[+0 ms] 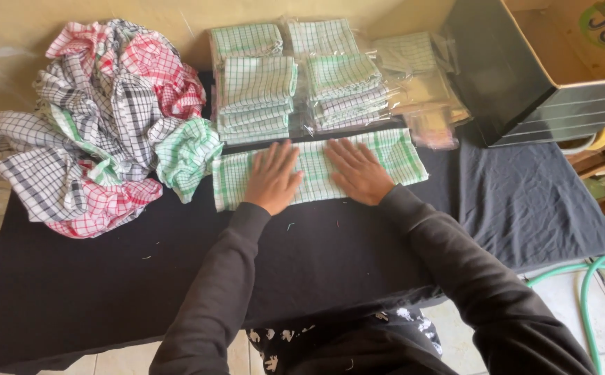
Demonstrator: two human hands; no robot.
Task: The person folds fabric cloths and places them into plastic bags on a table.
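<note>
A green-and-white checked cloth (399, 156), folded into a long strip, lies across the black-covered table (108, 278). My left hand (272, 177) rests flat on its left half, fingers together and pointing away from me. My right hand (358, 170) presses flat on the strip just right of its middle. Both palms lie on the fabric without gripping it. Behind the strip stand two stacks of folded green checked cloths (257, 94) in clear plastic wrap (344, 83).
A crumpled heap of red, black and green checked cloths (101, 125) fills the table's left. Empty clear bags (424, 97) lie at the back right beside a dark cardboard box (525, 69). A green hose (587, 278) curls on the tiled floor at right.
</note>
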